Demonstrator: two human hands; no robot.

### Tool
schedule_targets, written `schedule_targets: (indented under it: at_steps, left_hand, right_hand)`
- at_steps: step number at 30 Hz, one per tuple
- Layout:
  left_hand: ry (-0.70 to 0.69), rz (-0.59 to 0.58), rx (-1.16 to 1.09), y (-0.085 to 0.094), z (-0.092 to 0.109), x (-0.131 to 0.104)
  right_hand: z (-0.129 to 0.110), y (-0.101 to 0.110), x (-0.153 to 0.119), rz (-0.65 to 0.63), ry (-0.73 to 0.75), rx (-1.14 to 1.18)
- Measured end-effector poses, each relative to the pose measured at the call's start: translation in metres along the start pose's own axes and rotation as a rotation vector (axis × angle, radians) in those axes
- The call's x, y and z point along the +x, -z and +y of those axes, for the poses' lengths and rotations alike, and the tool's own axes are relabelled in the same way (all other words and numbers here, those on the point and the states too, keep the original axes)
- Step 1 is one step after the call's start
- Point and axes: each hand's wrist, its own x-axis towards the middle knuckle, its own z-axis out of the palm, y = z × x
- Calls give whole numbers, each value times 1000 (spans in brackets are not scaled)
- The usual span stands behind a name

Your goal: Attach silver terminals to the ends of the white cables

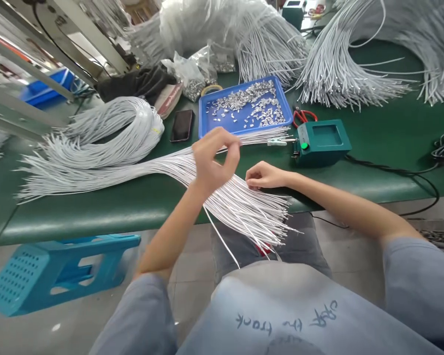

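A fanned bundle of white wires (244, 207) lies across the bench, its ends hanging over the front edge above my lap. Over its middle, close to the tray's front rim, is my left hand (215, 160). Its thumb and index finger curl together in a pinch; anything between them is too small to make out. My right hand (265, 175) is closed at the bundle's right side, fingertips against the wires; what they grip is hidden. Behind my hands stands a blue tray (227, 118) of small metal terminals (270, 111). A small green machine (323, 143) sits right of my right hand.
Red-handled pliers (304, 116) lie behind the machine. A phone (182, 125) and a coiled wire bundle (133, 133) are to the left. More wire bundles (340, 69) and bags of metal parts (196, 81) fill the back. A blue stool (66, 271) stands below left.
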Motion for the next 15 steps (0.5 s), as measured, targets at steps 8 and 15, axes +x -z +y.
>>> schedule_targets:
  at_steps: [8, 15]
  left_hand:
    - [281, -634, 466, -36, -67, 14]
    - [298, -662, 447, -39, -68, 13]
  right_hand:
    - [4, -2, 3, 76, 34, -167]
    - [3, -3, 3, 58, 34, -198]
